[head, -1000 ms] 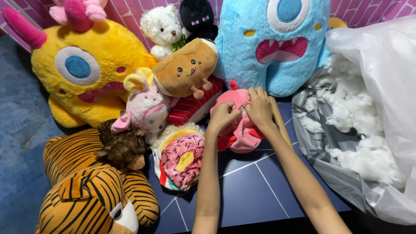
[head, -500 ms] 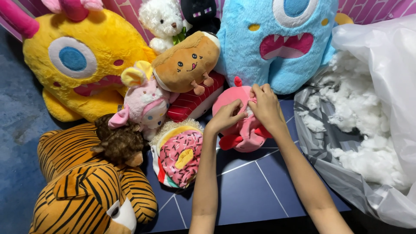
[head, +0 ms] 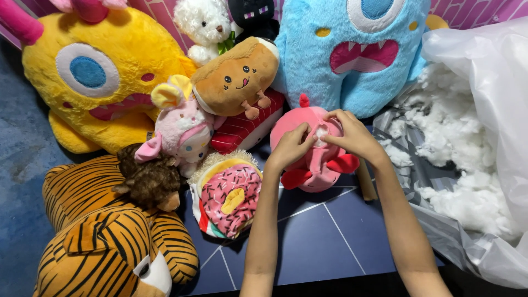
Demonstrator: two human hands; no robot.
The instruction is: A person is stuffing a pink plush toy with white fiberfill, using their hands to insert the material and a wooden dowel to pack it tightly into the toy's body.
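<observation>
While our left hand (head: 290, 147) and right hand (head: 352, 137) pinch the pink plush toy's (head: 313, 159) opening, we tuck the white stuffing (head: 320, 132) in gently, fingers closed on the fabric.

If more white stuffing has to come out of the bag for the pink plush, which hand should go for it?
Right, probably. The right hand lies on the pink plush toy's side facing the clear bag of white stuffing. The left hand sits on the far side and could hold the toy.

Ten soft plush toys (head: 237, 82), one clear plastic bag of white stuffing (head: 467, 165), two bare hands (head: 324, 143).
</observation>
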